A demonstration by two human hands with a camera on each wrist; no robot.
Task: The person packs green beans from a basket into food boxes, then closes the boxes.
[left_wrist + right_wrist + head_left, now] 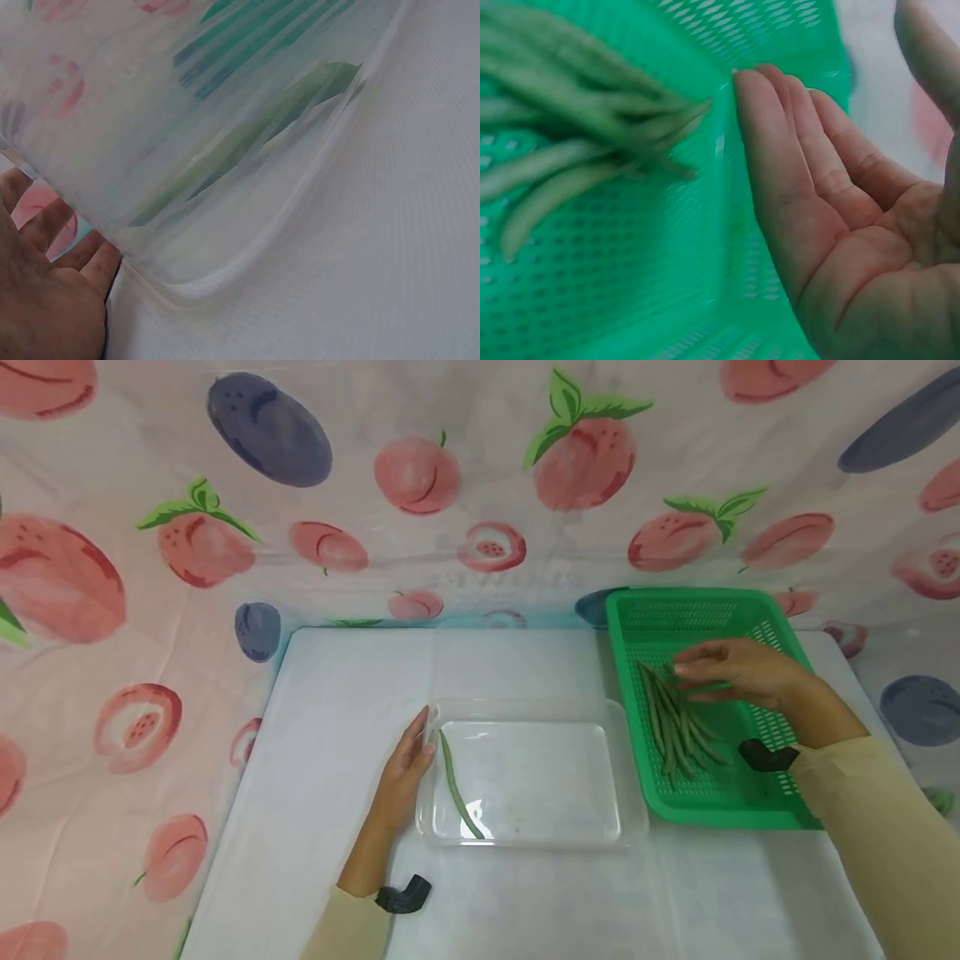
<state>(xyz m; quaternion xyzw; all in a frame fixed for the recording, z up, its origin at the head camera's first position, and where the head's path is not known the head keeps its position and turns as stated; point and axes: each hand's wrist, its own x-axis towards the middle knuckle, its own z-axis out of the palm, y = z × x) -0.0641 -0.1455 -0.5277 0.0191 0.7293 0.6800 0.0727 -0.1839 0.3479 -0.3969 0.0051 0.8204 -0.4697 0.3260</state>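
A clear plastic box (532, 843) stands on the white table, with one green bean (455, 787) lying along its left side. Against the box's left wall rests my left hand (405, 772), its fingers extended at the rim; the left wrist view shows the bean (247, 146) through the wall. My right hand (738, 672) is over the green basket (731, 814), fingers apart and nothing in them. Beside it in the basket lies a bunch of green beans (675, 727). In the right wrist view, the palm (885, 255) is empty and the beans (585, 112) are to its left.
The basket stands right of the box, close against it. A fruit-print cloth (487, 468) hangs behind the white table (345, 693) and along its sides. A black wrist piece sits on each sleeve.
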